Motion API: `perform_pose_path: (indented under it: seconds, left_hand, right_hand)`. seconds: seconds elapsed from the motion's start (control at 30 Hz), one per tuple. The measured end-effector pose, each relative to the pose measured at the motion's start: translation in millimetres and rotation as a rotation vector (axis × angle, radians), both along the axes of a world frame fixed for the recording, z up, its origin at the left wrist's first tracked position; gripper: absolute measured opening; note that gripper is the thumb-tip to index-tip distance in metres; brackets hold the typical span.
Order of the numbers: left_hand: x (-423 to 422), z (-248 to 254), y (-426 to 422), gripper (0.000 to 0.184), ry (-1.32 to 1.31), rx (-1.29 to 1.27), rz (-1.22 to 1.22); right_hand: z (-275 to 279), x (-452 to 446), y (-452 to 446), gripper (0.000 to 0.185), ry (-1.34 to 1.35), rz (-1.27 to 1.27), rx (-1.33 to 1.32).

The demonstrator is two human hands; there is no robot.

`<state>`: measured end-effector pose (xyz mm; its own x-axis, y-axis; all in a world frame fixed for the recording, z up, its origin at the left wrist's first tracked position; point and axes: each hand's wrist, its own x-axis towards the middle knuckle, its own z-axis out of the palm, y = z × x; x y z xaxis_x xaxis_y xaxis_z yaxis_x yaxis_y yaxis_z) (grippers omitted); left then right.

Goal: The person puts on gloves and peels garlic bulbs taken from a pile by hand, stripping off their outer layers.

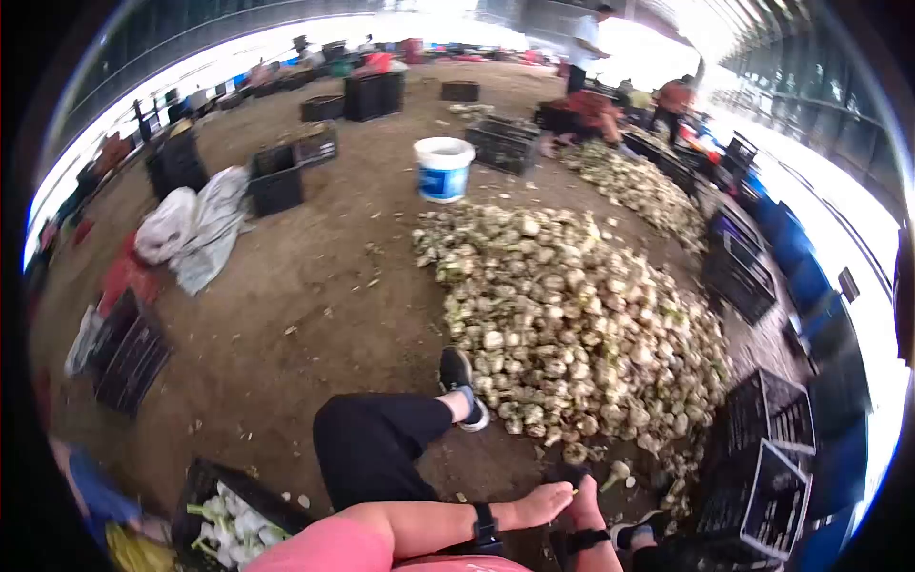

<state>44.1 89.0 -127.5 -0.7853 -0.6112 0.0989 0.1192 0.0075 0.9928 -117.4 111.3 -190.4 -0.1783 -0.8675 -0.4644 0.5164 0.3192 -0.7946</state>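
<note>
My left hand reaches in from the left and its fingers are closed, close against my right hand. My right hand is also closed; a tiny yellow spot shows between the two, but what they hold is too small and blurred to make out. A garlic bulb with a stem lies on the ground just right of my right hand. Beyond both hands spreads a large heap of garlic bulbs. At my left side, a black crate holds white garlic with green stems.
A white and blue bucket stands behind the heap. Black crates line the right side. Pale sacks lie at left. My shoe touches the heap's edge. Another person stands at the back; others are farther right.
</note>
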Motion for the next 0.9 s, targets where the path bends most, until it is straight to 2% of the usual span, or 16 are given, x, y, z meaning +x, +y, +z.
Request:
perform_pose_path:
  seconds: [0.03,0.1,0.13,0.17,0.2,0.23,0.3,0.37,0.5,0.57,0.63,0.67,0.77,0.8,0.83,0.9]
  left_hand:
    - [-3.9,0.0,3.2,0.023,0.011,-0.066,0.026]
    - [-9.5,1.8,-0.4,0.028,0.046,-0.083,0.072]
    - [-13.9,-2.0,-2.0,0.032,0.061,-0.249,0.097]
    - [-16.4,1.5,-2.3,0.033,0.088,-0.24,0.049]
    - [-3.3,21.7,-2.0,0.02,0.063,-0.318,0.121]
    - [-6.3,26.6,2.2,0.017,0.196,-0.113,-0.026]
    - [2.0,50.4,8.7,0.032,-0.142,-0.322,-0.173]
    - [1.0,42.7,10.0,0.032,-0.085,-0.302,-0.138]
    - [20.3,76.5,5.0,0.03,-0.058,-0.288,-0.162]
    - [19.6,75.7,3.8,0.028,-0.04,-0.294,-0.169]
    - [2.4,48.0,5.4,0.022,-0.222,-0.314,-0.029]
    - [-2.1,33.6,6.0,0.013,-0.123,-0.28,0.088]
    - [-28.8,-7.3,-4.5,0.011,-0.128,-0.375,0.26]
    - [-23.3,0.8,-12.4,0.012,-0.108,-0.365,0.248]
    - [-22.5,5.9,-13.7,0.021,-0.089,-0.426,0.368]
    - [-18.1,4.7,-33.4,0.03,-0.055,-0.324,0.424]
  right_hand:
    - [20.9,3.6,3.9,0.047,-0.065,0.014,-0.039]
    - [28.5,8.5,17.9,0.044,0.0,-0.118,-0.015]
    - [33.2,8.8,20.6,0.044,0.082,-0.123,0.009]
    - [40.6,14.3,17.5,0.044,0.153,-0.12,0.018]
    - [48.9,17.7,18.2,0.044,0.221,-0.126,0.036]
    - [54.4,22.3,18.0,0.044,0.274,-0.113,0.045]
    - [68.3,32.5,11.7,0.043,0.349,-0.098,0.047]
    - [78.6,39.6,7.4,0.043,0.405,-0.079,0.045]
    - [92.2,48.2,-0.8,0.043,0.476,-0.044,0.032]
    - [97.8,52.4,-4.5,0.043,0.501,-0.029,0.025]
    - [101.9,60.5,-12.0,0.043,0.528,0.012,0.014]
    - [104.9,66.8,-16.4,0.042,0.543,0.037,0.012]
    - [114.9,93.3,-37.0,0.042,0.577,0.143,-0.033]
    - [119.1,104.6,-43.2,0.042,0.588,0.181,-0.056]
    - [123.2,116.6,-47.7,0.042,0.599,0.223,-0.077]
    - [132.6,147.8,-59.3,0.042,0.614,0.322,-0.128]
